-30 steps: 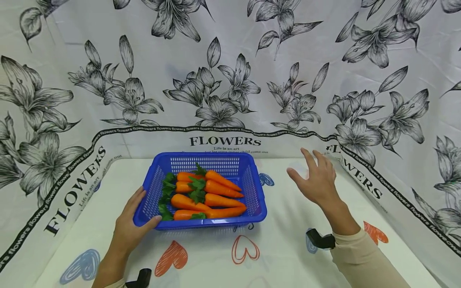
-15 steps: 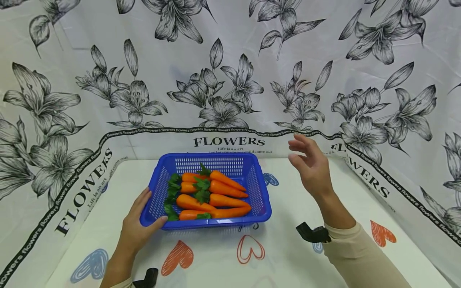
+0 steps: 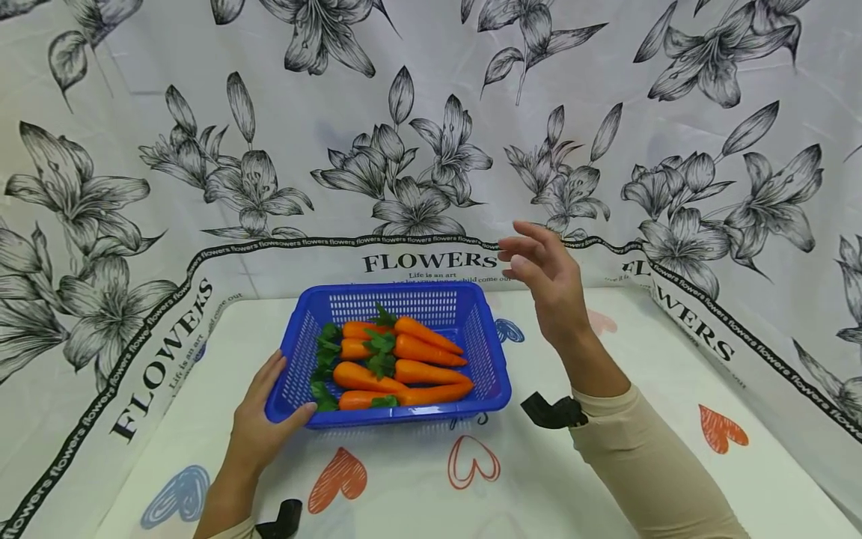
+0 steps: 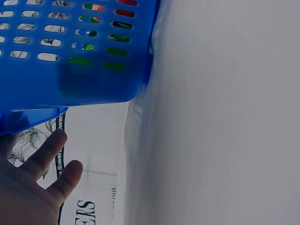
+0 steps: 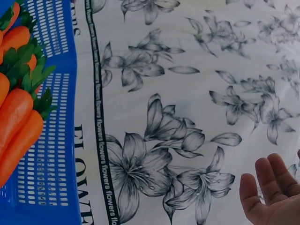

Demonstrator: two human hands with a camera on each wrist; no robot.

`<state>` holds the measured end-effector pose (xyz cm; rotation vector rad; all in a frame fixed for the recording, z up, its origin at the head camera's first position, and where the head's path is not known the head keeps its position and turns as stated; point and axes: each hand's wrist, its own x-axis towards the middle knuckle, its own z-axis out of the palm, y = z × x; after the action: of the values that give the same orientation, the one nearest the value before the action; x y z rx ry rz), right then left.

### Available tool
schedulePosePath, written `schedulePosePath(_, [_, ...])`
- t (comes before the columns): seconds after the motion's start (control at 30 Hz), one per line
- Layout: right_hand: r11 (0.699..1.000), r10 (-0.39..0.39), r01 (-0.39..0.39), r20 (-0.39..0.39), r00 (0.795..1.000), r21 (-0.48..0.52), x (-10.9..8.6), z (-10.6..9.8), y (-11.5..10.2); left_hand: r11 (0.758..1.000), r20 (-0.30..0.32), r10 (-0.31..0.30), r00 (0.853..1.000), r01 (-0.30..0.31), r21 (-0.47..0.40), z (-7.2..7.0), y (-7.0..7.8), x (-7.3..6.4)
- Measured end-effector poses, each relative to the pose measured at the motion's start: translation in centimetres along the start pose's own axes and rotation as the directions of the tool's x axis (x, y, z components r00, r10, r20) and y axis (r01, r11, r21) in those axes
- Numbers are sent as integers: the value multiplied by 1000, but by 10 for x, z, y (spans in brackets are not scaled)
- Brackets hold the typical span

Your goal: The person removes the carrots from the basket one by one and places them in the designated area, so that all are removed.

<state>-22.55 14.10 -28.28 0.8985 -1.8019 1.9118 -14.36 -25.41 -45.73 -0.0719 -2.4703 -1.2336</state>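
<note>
A blue plastic basket (image 3: 408, 416) with slotted walls stands on the table, holding several orange carrots (image 3: 431, 349) with green leafy tops. My left hand (image 3: 259, 427) lies at the basket's near left corner, thumb by the front rim and fingers along the left side. In the left wrist view, two spread fingers (image 4: 64, 183) of that hand show just off the basket. Raised beyond the basket's right side is my right hand (image 3: 554, 288), its fingers loosely bent and pointing left. Nothing is in it, and the right wrist view shows it apart from the basket.
The white tabletop (image 3: 404, 509) carries printed red and blue hearts. A white curtain (image 3: 269, 90) with black lily drawings hangs behind and along both sides. Black straps (image 3: 555, 412) with small mounts sit on the wrists.
My right hand has moved left and upward, toward the basket's right side, and its fingers have bent somewhat. My left hand stays at the basket's corner. The head view has shifted slightly.
</note>
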Motion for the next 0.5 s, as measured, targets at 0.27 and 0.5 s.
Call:
schedulePosePath(0.27, [997, 60, -63, 51, 997, 47, 15, 15, 19, 1000, 5, -9, 1000, 9, 16, 0, 2, 0])
schedulePosePath(0.5, [987, 115, -126, 112, 987, 96, 24, 27, 38, 1000, 2, -8, 1000, 8, 13, 0, 0, 0])
